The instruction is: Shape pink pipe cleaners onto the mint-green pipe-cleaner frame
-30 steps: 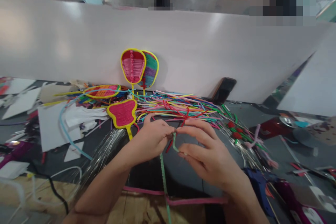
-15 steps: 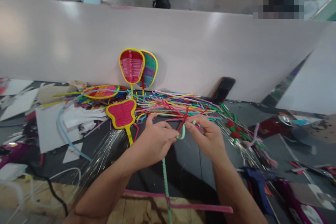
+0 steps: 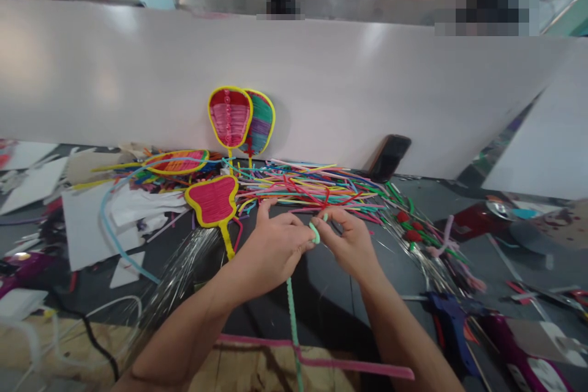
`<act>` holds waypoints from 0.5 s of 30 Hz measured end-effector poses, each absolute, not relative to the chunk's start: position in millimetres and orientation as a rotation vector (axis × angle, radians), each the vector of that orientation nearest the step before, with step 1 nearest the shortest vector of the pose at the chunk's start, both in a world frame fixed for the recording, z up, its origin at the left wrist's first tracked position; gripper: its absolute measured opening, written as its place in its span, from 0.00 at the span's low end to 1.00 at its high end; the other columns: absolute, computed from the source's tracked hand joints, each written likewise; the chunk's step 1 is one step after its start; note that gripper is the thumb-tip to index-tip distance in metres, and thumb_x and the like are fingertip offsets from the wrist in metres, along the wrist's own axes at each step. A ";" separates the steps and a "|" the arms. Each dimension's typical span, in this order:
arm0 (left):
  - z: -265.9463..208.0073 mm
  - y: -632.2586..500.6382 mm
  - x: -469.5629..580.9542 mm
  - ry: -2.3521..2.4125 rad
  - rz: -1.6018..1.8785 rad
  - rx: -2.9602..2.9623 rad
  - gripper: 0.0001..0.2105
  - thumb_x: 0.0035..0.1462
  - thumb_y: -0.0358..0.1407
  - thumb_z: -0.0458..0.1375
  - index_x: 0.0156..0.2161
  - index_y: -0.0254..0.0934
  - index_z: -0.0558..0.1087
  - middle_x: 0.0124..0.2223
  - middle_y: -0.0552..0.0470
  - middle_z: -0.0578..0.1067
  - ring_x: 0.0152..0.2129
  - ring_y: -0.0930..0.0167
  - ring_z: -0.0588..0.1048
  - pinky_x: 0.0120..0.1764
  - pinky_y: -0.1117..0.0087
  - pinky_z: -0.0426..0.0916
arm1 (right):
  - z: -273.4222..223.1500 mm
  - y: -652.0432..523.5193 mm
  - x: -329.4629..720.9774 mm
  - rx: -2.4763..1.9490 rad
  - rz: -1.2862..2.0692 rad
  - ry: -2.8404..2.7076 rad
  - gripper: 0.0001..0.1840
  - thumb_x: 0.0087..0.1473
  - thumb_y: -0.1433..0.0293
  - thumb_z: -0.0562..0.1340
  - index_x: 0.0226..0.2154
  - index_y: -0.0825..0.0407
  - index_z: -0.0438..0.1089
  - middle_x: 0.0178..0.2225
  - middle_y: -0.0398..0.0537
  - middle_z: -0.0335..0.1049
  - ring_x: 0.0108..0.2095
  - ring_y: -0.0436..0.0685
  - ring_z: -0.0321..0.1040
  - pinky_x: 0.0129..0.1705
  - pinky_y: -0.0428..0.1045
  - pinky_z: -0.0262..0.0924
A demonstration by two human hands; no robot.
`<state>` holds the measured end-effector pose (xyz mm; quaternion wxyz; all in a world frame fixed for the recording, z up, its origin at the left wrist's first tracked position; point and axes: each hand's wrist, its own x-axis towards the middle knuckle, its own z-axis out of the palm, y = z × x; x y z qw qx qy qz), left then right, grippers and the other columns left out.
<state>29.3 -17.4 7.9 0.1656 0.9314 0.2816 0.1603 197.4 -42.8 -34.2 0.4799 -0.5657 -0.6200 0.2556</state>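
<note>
Both of my hands meet over the dark table at the middle of the head view. My left hand (image 3: 278, 248) is closed on a light green pipe cleaner (image 3: 293, 312), pinching it near its curled upper end. That stem hangs below the hand and crosses a pink pipe cleaner (image 3: 353, 366) near the table's front edge. With thumb and forefinger, my right hand (image 3: 346, 239) pinches the bent green tip. Just beyond my fingers lies a loose pile of many-coloured pipe cleaners (image 3: 303, 184). A pink fan-shaped piece with a yellow rim (image 3: 214, 201) lies left of my left hand.
Two more yellow-rimmed fan shapes (image 3: 229, 119) lean on the white partition (image 3: 138, 73). A phone (image 3: 390, 156) stands propped there too. To the right are a red can (image 3: 478, 220) and a blue glue gun (image 3: 452, 324). White paper pieces (image 3: 92, 220) lie left. People's heads show beyond the partition.
My right hand has moved left, closer to my left hand, drawing the green tip round into a tighter curl. My left hand has hardly moved.
</note>
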 end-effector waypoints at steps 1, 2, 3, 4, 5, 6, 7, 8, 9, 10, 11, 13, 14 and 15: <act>7.2 -17.4 29.2 0.818 0.468 2.664 0.10 0.57 0.27 0.48 0.30 0.38 0.69 0.30 0.56 0.74 0.36 0.72 0.71 0.56 0.52 0.38 | -35.3 -42.0 198.6 -1.381 0.688 -1.532 0.11 0.53 0.67 0.58 0.22 0.53 0.64 0.23 0.41 0.63 0.27 0.50 0.60 0.32 0.46 0.54; 6.7 -17.6 29.0 0.834 0.481 2.675 0.10 0.57 0.27 0.48 0.30 0.38 0.69 0.30 0.56 0.74 0.36 0.71 0.71 0.56 0.51 0.39 | -36.6 -41.2 200.3 -1.374 0.765 -1.559 0.11 0.53 0.68 0.57 0.21 0.53 0.64 0.22 0.40 0.62 0.26 0.49 0.58 0.31 0.45 0.53; 6.3 -17.8 28.6 0.851 0.492 2.687 0.10 0.57 0.27 0.48 0.30 0.38 0.70 0.30 0.56 0.75 0.35 0.71 0.71 0.56 0.51 0.39 | -38.2 -40.3 202.5 -1.357 0.860 -1.591 0.11 0.53 0.69 0.57 0.21 0.53 0.63 0.21 0.39 0.60 0.25 0.48 0.56 0.30 0.45 0.52; 6.2 -18.3 28.2 0.869 0.500 2.701 0.10 0.57 0.27 0.48 0.30 0.38 0.70 0.31 0.56 0.75 0.35 0.71 0.71 0.56 0.51 0.39 | -39.9 -39.3 205.1 -1.328 0.962 -1.616 0.11 0.53 0.69 0.56 0.21 0.53 0.63 0.20 0.38 0.58 0.24 0.48 0.54 0.28 0.44 0.50; 6.3 -18.9 27.8 0.888 0.499 2.715 0.10 0.57 0.27 0.49 0.30 0.38 0.70 0.31 0.56 0.75 0.35 0.71 0.71 0.57 0.51 0.38 | -41.9 -38.3 207.8 -1.287 1.073 -1.635 0.11 0.52 0.69 0.56 0.21 0.54 0.63 0.20 0.38 0.56 0.23 0.47 0.53 0.27 0.44 0.49; 6.6 -19.7 27.3 0.906 0.489 2.728 0.10 0.57 0.27 0.49 0.30 0.38 0.71 0.30 0.55 0.75 0.35 0.70 0.71 0.57 0.51 0.38 | -44.0 -37.2 210.5 -1.237 1.187 -1.647 0.11 0.52 0.68 0.57 0.21 0.54 0.63 0.19 0.37 0.56 0.22 0.47 0.52 0.26 0.44 0.48; 7.1 -20.6 27.0 0.923 0.477 2.738 0.10 0.57 0.27 0.49 0.31 0.38 0.71 0.30 0.55 0.76 0.35 0.70 0.71 0.57 0.51 0.38 | -46.2 -36.1 212.9 -1.174 1.300 -1.646 0.11 0.51 0.67 0.58 0.21 0.54 0.64 0.19 0.38 0.56 0.22 0.47 0.52 0.26 0.44 0.49; 7.8 -21.5 26.8 0.942 0.465 2.743 0.10 0.57 0.27 0.49 0.32 0.39 0.72 0.30 0.55 0.76 0.36 0.70 0.71 0.57 0.51 0.38 | -48.3 -35.0 215.0 -1.103 1.410 -1.634 0.12 0.50 0.66 0.59 0.21 0.54 0.64 0.20 0.38 0.58 0.22 0.47 0.54 0.26 0.44 0.49; 8.6 -22.2 26.7 0.955 0.455 2.740 0.10 0.57 0.27 0.49 0.33 0.39 0.72 0.30 0.55 0.76 0.36 0.69 0.71 0.57 0.51 0.37 | -50.2 -34.0 216.5 -1.036 1.512 -1.617 0.12 0.49 0.64 0.61 0.22 0.55 0.65 0.20 0.39 0.60 0.23 0.47 0.55 0.27 0.44 0.50; 9.6 -22.7 26.8 0.956 0.445 2.731 0.10 0.57 0.27 0.49 0.33 0.40 0.72 0.31 0.56 0.76 0.37 0.69 0.71 0.57 0.52 0.37 | -52.0 -33.0 217.4 -0.977 1.603 -1.598 0.13 0.49 0.62 0.62 0.22 0.55 0.66 0.20 0.39 0.61 0.23 0.47 0.56 0.27 0.44 0.51; 10.5 -22.9 26.9 0.940 0.437 2.716 0.11 0.57 0.27 0.49 0.33 0.40 0.72 0.31 0.57 0.77 0.37 0.70 0.71 0.57 0.53 0.37 | -53.4 -32.3 217.8 -0.928 1.682 -1.582 0.15 0.48 0.60 0.63 0.23 0.55 0.67 0.20 0.40 0.63 0.23 0.48 0.58 0.28 0.44 0.53; 12.4 -22.3 27.3 0.875 0.430 2.665 0.12 0.58 0.27 0.48 0.33 0.42 0.72 0.33 0.59 0.77 0.37 0.71 0.71 0.57 0.54 0.36 | -55.5 -31.4 217.1 -0.858 1.792 -1.564 0.17 0.48 0.57 0.63 0.25 0.56 0.69 0.21 0.41 0.65 0.24 0.48 0.60 0.30 0.45 0.54; 13.1 -21.4 27.5 0.845 0.428 2.631 0.12 0.58 0.27 0.48 0.33 0.42 0.72 0.35 0.60 0.77 0.37 0.72 0.71 0.57 0.54 0.36 | -56.2 -31.3 216.2 -0.836 1.818 -1.564 0.18 0.48 0.56 0.63 0.26 0.56 0.70 0.22 0.42 0.66 0.24 0.48 0.60 0.30 0.45 0.55; 13.5 -20.4 27.6 0.825 0.428 2.597 0.11 0.59 0.29 0.48 0.34 0.43 0.72 0.35 0.60 0.77 0.37 0.72 0.71 0.57 0.54 0.36 | -56.9 -31.2 215.0 -0.820 1.828 -1.564 0.19 0.48 0.55 0.63 0.26 0.56 0.70 0.22 0.42 0.66 0.25 0.49 0.61 0.31 0.46 0.56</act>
